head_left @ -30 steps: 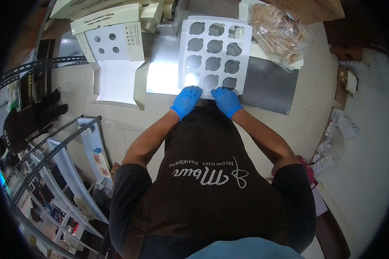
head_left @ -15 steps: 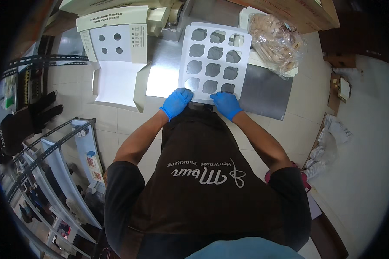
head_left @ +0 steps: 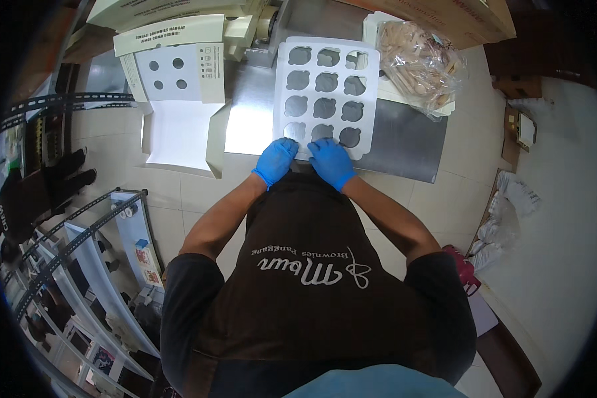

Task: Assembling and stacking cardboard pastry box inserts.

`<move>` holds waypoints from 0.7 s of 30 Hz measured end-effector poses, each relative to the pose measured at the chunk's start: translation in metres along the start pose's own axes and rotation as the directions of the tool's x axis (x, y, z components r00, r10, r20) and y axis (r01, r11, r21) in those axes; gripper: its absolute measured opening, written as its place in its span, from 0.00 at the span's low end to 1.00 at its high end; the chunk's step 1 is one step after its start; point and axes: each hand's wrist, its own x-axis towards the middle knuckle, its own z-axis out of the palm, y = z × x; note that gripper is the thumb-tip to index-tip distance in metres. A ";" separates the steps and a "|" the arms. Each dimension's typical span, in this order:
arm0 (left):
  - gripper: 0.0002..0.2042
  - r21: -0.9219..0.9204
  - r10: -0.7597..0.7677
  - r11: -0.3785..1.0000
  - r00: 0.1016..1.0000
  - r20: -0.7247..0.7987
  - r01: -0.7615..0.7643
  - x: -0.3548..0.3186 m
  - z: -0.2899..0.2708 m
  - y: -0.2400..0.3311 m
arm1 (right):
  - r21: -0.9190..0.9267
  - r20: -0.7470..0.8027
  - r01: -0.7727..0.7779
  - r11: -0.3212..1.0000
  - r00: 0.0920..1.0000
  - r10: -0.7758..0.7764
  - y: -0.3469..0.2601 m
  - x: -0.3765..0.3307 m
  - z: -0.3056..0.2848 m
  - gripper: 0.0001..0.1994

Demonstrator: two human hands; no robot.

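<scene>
A white cardboard cupcake insert [head_left: 312, 93] with rows of round notched cut-outs lies on the steel table [head_left: 404, 142], its near edge close to my apron. The grey tabletop shows through most of the holes. My left hand [head_left: 276, 162], in a blue glove, has its fingers curled over the insert's near left corner. My right hand [head_left: 331, 162], gloved alike, is closed on the same near edge, a short way to the right. The fingertips lie on top of the card; the thumbs are mostly hidden.
An opened cream cardboard box [head_left: 182, 129] with round holes in its panel is at the left. A clear plastic bag of light-brown wooden pieces [head_left: 421, 63] lies on pale cards at the right. Brown cartons [head_left: 444, 20] stand behind. Metal shelving [head_left: 103, 262] is at the lower left.
My right hand has slid left along the insert's near edge, closer to my left hand. My left hand stays at its corner. The insert has barely shifted.
</scene>
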 end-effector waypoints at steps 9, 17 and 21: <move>0.07 0.067 -0.011 0.998 0.999 -0.031 0.014 0.014 -0.005 0.002 | 0.067 0.051 0.024 0.997 0.998 -0.027 0.008 0.013 0.011 0.04; 0.07 0.025 -0.016 1.000 0.990 0.142 0.013 0.027 -0.007 0.015 | 0.202 0.170 -0.010 0.979 0.985 -0.024 0.017 0.024 0.001 0.07; 0.04 0.003 0.030 1.000 0.999 0.024 -0.030 0.023 0.002 0.008 | 0.176 0.207 -0.045 0.983 0.978 0.008 0.013 0.012 -0.003 0.07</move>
